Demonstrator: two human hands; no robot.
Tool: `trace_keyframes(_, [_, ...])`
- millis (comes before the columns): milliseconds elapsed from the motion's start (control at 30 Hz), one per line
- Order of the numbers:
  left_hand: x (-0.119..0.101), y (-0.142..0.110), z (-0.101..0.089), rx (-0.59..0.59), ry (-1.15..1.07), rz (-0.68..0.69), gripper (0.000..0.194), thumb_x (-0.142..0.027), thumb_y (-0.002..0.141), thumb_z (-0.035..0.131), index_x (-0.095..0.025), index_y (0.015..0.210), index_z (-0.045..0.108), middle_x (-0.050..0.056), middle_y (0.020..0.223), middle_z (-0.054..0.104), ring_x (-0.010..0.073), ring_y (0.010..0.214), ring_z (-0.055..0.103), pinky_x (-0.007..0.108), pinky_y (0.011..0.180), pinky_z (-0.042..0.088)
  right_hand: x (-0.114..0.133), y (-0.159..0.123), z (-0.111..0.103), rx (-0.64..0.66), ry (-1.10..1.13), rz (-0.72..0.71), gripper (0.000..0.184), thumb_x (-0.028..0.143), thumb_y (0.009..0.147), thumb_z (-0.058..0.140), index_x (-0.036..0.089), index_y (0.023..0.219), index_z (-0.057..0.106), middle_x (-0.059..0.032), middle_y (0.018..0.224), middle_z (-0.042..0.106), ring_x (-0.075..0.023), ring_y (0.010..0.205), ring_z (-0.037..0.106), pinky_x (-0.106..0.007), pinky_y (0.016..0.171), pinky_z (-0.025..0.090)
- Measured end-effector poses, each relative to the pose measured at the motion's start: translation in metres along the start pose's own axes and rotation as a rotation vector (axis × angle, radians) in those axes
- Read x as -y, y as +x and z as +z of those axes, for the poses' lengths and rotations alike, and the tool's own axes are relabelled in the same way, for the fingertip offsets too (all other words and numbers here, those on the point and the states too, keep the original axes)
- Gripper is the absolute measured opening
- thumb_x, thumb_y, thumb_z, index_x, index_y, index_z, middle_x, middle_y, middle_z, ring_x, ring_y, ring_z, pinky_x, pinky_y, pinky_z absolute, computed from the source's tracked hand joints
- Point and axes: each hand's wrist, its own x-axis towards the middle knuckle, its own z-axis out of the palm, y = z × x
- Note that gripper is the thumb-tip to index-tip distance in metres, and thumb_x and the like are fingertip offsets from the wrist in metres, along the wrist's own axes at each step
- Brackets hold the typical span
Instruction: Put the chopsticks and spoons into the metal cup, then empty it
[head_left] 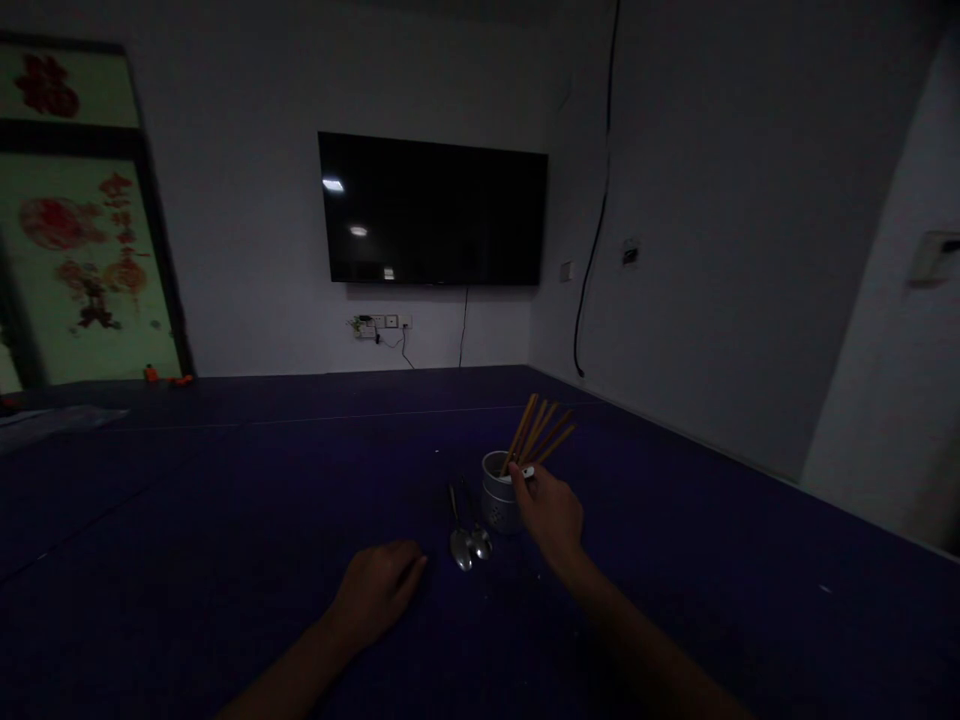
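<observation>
Our right hand is at the right side of the cup, with its fingers pinched narrow on a small pale bit by the cup's rim. It may be the end of a spoon, but it is too dark to be sure. The chopsticks stand in the cup and lean to its right. Two spoons lie just left of the cup. Our left hand rests on the table, left of the cup and nearer to us, fingers bent. We see nothing in it, but its palm is hidden, so we cannot tell. To do this well, we think a soft pinch is best, clear of the chopsticks. A sideways push might tip the cup, so our left hand could steady it.
</observation>
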Motion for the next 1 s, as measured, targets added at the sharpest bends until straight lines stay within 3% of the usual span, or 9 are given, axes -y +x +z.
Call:
trace_keyframes(267, [0.0008, -0.0004, 0.0004, 0.019, 0.002, 0.006, 0.034, -0.033, 0.091, 0.027, -0.019, 0.077, 0.056, 0.003, 0.076, 0.064, 0.0135, 0.067, 0.059, 0.022, 0.058, 0.036, 0.0002, 0.0021, 0.0007, 0.057, -0.122, -0.002, 0.044, 0.051, 0.09, 0.032, 0.021, 0.083, 0.064, -0.0063, 0.072, 0.067, -0.019, 0.07, 0.063, -0.024, 0.053, 0.031])
trace_keyframes(1000, [-0.0009, -0.0005, -0.0004, -0.015, 0.009, 0.027, 0.035, -0.032, 0.091, 0.027, -0.019, 0.079, 0.057, 0.004, 0.077, 0.065, 0.0132, 0.068, 0.059, 0.022, 0.059, 0.04, 0.0002, 0.0007, -0.0001, 0.074, -0.08, -0.005, 0.047, 0.054, 0.09, 0.03, 0.023, 0.082, 0.065, -0.0039, 0.072, 0.067, -0.0179, 0.07, 0.064, -0.024, 0.052, 0.03])
